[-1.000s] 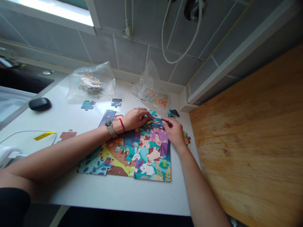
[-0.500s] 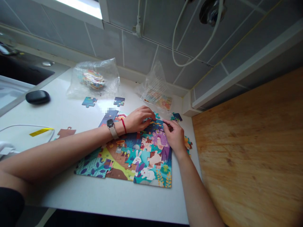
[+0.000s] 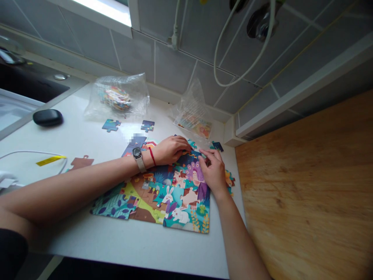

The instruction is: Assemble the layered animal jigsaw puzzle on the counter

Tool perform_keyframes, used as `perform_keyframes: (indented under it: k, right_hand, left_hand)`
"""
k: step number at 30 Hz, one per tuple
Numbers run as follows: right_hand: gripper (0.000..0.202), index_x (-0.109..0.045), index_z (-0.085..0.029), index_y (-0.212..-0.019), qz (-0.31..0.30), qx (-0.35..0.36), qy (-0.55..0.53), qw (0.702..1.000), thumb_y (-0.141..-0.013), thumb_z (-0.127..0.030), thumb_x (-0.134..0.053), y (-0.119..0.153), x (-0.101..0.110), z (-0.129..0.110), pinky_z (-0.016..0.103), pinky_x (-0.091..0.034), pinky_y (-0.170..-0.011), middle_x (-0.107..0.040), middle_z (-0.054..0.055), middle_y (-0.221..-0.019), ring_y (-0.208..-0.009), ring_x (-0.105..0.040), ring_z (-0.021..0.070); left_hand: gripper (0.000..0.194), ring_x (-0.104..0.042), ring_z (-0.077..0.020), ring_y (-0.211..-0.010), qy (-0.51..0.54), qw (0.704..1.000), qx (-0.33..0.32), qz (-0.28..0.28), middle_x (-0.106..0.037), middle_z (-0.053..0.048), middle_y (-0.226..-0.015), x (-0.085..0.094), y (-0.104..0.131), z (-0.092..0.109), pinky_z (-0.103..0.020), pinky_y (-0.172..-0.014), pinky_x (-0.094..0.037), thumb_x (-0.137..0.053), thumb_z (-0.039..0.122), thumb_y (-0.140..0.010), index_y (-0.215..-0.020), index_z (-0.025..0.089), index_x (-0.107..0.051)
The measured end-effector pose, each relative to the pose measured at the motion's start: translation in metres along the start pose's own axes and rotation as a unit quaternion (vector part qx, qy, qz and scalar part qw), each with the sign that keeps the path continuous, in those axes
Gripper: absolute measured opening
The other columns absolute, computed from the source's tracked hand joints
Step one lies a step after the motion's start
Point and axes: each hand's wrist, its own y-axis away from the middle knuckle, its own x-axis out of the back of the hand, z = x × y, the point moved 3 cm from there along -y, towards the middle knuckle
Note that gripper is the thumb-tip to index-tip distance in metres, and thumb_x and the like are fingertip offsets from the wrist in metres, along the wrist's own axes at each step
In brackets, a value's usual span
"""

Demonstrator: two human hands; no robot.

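Observation:
A partly joined jigsaw puzzle (image 3: 145, 206) with rabbits, a purple peacock and plants lies flat on the white counter. At its upper right, a dark blue puzzle piece (image 3: 191, 155) with yellow marks sits between my two hands. My left hand (image 3: 171, 149) reaches across the puzzle, fingers bent and pressed at that piece's left side. Thumb and index finger of my right hand (image 3: 214, 167) pinch at the piece's right edge. The fingertips partly cover the contact. My left forearm hides some of the puzzle's left part.
Loose puzzle pieces (image 3: 111, 125) lie beyond the puzzle, others at its left and right. Behind stand a clear bag (image 3: 116, 97) of pieces and a plastic bag (image 3: 192, 111) over a picture card. A black mouse (image 3: 47, 117) is at left; a wooden board (image 3: 303, 186) at right.
My right hand has shifted slightly left along the piece's edge, its thumb a little lower. My left hand stays at nearly the same spot. The view has tilted slightly.

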Motion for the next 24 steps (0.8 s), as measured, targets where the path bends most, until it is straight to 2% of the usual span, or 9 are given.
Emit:
perform_keyframes:
  k: [5,8,13,20,24]
  right_hand:
    - [0.028,-0.081,-0.028,-0.121,-0.019,0.047,0.043,0.998,-0.098,-0.033,-0.067,0.005,-0.003,-0.010,0.042,-0.059,-0.099,-0.065,0.010,-0.122,-0.108,-0.068,0.0260]
    - [0.026,-0.082,-0.028,-0.119,-0.038,0.060,0.056,0.996,-0.099,-0.030,-0.065,0.007,-0.005,-0.013,0.044,-0.057,-0.103,-0.067,0.010,-0.120,-0.114,-0.067,0.0272]
    - [0.025,-0.084,-0.028,-0.114,-0.049,0.064,0.065,0.995,-0.100,-0.028,-0.063,0.007,-0.003,-0.013,0.044,-0.058,-0.102,-0.070,0.010,-0.116,-0.111,-0.066,0.0274]
    - [0.025,-0.085,-0.031,-0.113,-0.049,0.046,0.066,0.996,-0.099,-0.030,-0.065,0.008,-0.002,-0.013,0.046,-0.058,-0.100,-0.069,0.010,-0.118,-0.106,-0.064,0.0271]
    - [0.024,-0.085,-0.029,-0.113,-0.046,0.040,0.059,0.996,-0.099,-0.030,-0.066,0.009,-0.002,-0.012,0.046,-0.058,-0.099,-0.069,0.010,-0.118,-0.103,-0.065,0.0265]
  left_hand:
    - [0.050,-0.074,-0.0248,-0.112,-0.030,0.999,0.016,0.002,-0.081,-0.009,-0.116,0.000,0.001,0.000,-0.041,-0.103,-0.060,-0.050,-0.002,-0.081,-0.116,0.018,-0.079]
    - [0.051,-0.074,-0.0249,-0.112,-0.048,0.998,0.035,0.016,-0.081,-0.008,-0.116,0.000,0.002,-0.001,-0.042,-0.103,-0.060,-0.052,-0.002,-0.079,-0.116,0.020,-0.080]
    - [0.050,-0.074,-0.0241,-0.110,-0.060,0.997,0.053,0.022,-0.082,-0.007,-0.114,0.003,0.001,0.001,-0.042,-0.103,-0.060,-0.053,0.000,-0.081,-0.117,0.021,-0.080]
    - [0.038,-0.072,-0.0261,-0.111,-0.072,0.996,0.046,0.009,-0.081,-0.005,-0.121,0.006,0.001,0.005,-0.045,-0.101,-0.059,-0.055,0.002,-0.086,-0.103,0.022,-0.082]
    - [0.039,-0.071,-0.0257,-0.113,-0.081,0.995,0.059,-0.002,-0.080,-0.005,-0.123,0.007,0.001,0.008,-0.044,-0.101,-0.056,-0.055,0.002,-0.086,-0.106,0.022,-0.081]
